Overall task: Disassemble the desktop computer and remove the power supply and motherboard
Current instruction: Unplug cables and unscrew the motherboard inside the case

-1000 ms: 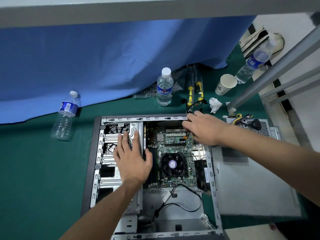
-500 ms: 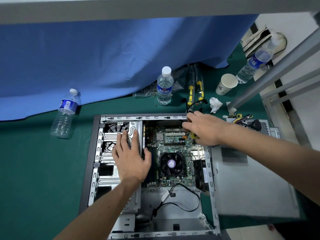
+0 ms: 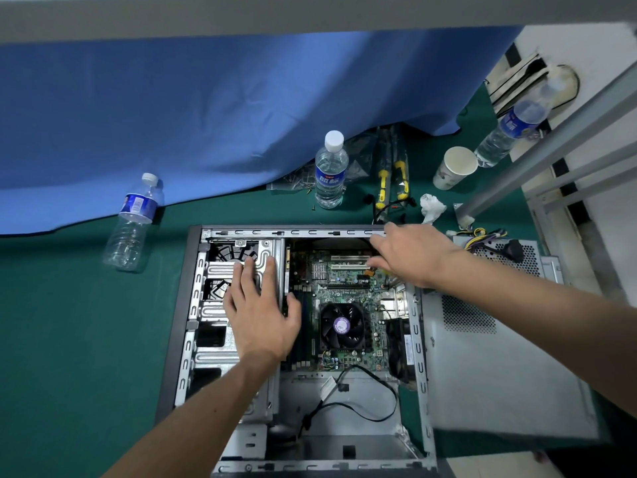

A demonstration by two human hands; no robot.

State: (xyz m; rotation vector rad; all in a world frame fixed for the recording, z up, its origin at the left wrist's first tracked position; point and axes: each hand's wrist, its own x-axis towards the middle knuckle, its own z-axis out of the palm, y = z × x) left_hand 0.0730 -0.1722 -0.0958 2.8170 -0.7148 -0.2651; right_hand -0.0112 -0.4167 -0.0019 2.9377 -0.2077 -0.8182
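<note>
The open computer case (image 3: 193, 305) lies on its side on a green mat. The green motherboard (image 3: 344, 288) sits inside it, with a black CPU fan (image 3: 341, 326) on it. My left hand (image 3: 258, 315) rests flat on the metal drive cage (image 3: 220, 270), fingers straight. My right hand (image 3: 410, 253) is at the motherboard's far right corner. It curls over a yellow-handled screwdriver (image 3: 391, 276) that is mostly hidden under the palm. The power supply (image 3: 517, 257), a perforated grey box with yellow and black wires, lies outside the case to the right.
A grey side panel (image 3: 499, 367) lies right of the case. Behind the case stand a water bottle (image 3: 330, 170), yellow-handled tools (image 3: 391, 181), a paper cup (image 3: 453, 167) and crumpled tissue (image 3: 431, 207). Another bottle (image 3: 132, 222) lies at the left. A blue cloth (image 3: 206, 115) hangs behind.
Both hands stay where they were; my left hand has edged slightly up the drive cage. Nothing was taken up or let go.
</note>
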